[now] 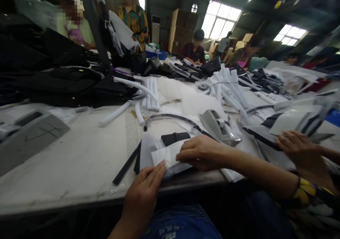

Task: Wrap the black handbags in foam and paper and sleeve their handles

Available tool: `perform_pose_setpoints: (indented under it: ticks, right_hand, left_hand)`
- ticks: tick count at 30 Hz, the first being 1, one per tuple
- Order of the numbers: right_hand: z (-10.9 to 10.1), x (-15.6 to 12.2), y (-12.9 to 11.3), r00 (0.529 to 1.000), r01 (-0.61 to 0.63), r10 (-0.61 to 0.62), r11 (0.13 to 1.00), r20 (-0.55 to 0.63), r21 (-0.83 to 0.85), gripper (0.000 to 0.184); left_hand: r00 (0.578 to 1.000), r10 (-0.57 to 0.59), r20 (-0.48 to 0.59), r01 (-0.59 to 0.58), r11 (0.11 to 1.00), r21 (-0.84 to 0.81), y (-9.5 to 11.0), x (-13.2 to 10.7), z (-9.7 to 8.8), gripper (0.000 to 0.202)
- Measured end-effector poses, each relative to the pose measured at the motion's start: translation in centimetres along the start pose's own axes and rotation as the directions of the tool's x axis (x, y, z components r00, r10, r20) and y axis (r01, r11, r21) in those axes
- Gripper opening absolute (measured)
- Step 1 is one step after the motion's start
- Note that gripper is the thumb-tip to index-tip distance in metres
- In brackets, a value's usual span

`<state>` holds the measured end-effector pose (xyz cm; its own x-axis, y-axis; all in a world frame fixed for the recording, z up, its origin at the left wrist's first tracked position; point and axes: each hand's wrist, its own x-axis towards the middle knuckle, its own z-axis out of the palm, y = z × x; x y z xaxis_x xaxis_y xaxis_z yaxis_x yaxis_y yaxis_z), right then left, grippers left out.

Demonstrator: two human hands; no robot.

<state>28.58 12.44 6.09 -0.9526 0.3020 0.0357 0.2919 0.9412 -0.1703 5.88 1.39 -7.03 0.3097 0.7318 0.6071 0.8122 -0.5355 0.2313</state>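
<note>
A dark handbag [136, 161], mostly covered with white wrapping, lies at the table's front edge. My left hand [143, 189] is closed at the near edge of a folded white wrapping sheet [159, 155] on the bag, fingertips pressed together on it. From the right, my right hand [200, 152] rests over the same sheet with its fingers curled onto it; its fingertips are partly hidden. Behind the hands, a black rolled piece [175, 137] shows above the sheet. The bag's handle [172, 116], in clear film, arches away from me. A black strap [127, 164] sticks out left.
A grey panel with pen marks [37, 136] is at left, with black bags [61, 83] behind. White foam tubes [151, 94] lie mid-table. A grey bag piece [217, 125] sits right of the handle. At right, a co-worker's hand [294, 147] touches another wrapped bag. People work further back.
</note>
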Motion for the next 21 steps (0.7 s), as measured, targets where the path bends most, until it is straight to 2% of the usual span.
perform_pose_setpoints:
  ticks: [3,6,9,12,15,18,21]
  right_hand:
    - [0.6,4.3,1.1,0.991,0.054,-0.050,0.998,0.123,-0.027,0.013]
    - [1.3,7.2,2.2,0.959,0.065,-0.046,0.996,0.281,-0.060,0.008]
    - [1.8,8.9,3.1,0.924,0.047,-0.016,0.996,0.383,-0.073,0.021]
    - [2.0,10.2,3.5,0.894,0.134,-0.081,0.987,0.440,-0.090,0.017]
    - [2.0,11.4,3.7,0.866,0.218,-0.125,0.966,0.484,-0.141,0.011]
    - [2.1,12.5,4.1,0.852,0.248,-0.126,0.952,0.508,-0.179,0.014]
    - [2.3,13.4,5.0,0.838,0.240,-0.139,0.963,0.527,-0.127,0.018]
  left_hand:
    - [1.000,-0.022,-0.011,0.022,0.999,-0.042,0.1,0.0,0.0,0.043]
    - [0.999,-0.019,-0.032,0.017,0.998,-0.062,0.2,-0.1,0.2,0.041]
    - [0.997,-0.024,-0.075,0.022,0.999,-0.029,0.2,-0.3,0.3,0.042]
    - [0.994,-0.033,-0.107,0.032,0.999,-0.009,0.2,-0.2,0.4,0.043]
    - [0.994,0.001,-0.112,-0.005,0.999,-0.033,0.0,0.0,0.4,0.042]
    - [0.994,0.004,-0.107,-0.012,0.997,-0.071,-0.1,0.2,0.4,0.040]
    - [0.995,-0.011,-0.102,0.002,0.996,-0.089,-0.2,0.3,0.4,0.040]
